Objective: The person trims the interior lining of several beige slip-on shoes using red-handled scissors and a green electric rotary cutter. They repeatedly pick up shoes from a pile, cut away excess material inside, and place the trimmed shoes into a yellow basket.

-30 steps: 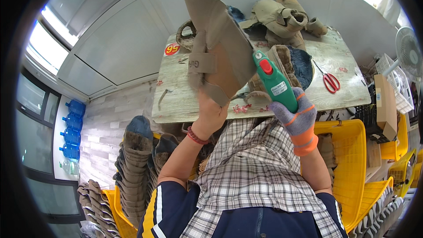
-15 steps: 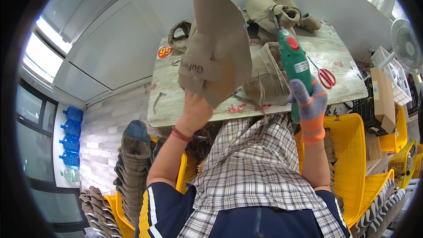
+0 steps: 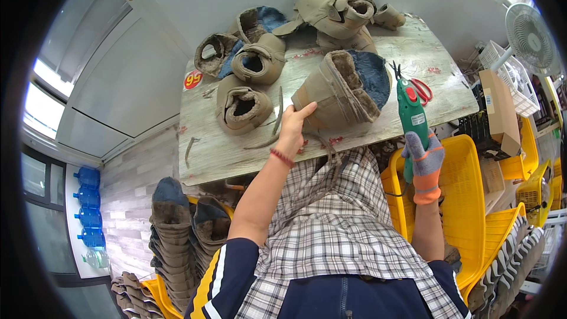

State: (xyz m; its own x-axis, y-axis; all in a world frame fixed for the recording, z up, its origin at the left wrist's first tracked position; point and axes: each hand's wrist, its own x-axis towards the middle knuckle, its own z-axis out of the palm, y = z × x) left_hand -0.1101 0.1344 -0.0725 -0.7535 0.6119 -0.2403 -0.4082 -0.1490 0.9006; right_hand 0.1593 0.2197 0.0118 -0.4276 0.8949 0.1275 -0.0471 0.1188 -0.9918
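Note:
A tan, fleece-lined shoe upper [image 3: 323,95] is tilted over the table's front half, its brown pile and blue toe lining turned right. My bare left hand [image 3: 292,129] pinches its near left side, thumb on top, other fingers partly hidden. To the right, my right hand [image 3: 426,162], in a grey and orange glove, is wrapped round a green electric trimmer [image 3: 411,112]. The trimmer's narrow scissor-like blades point away from me, apart from the upper. Several more uppers [image 3: 260,59] sit at the table's left. Red-handled scissors [image 3: 426,97] lie behind the trimmer.
More uppers [image 3: 331,12] are heaped at the back of the pale table [image 3: 204,133], with loose trimmed strips [image 3: 279,109] nearer. A yellow basket [image 3: 458,201] stands at my right. Stacked uppers [image 3: 171,224] rise at my left. A white fan [image 3: 530,38] and carton [image 3: 498,103] are far right.
The upper my left hand held up is out of that hand. My left hand has moved right and taken hold of another from the table. The trimmer has shifted down and right.

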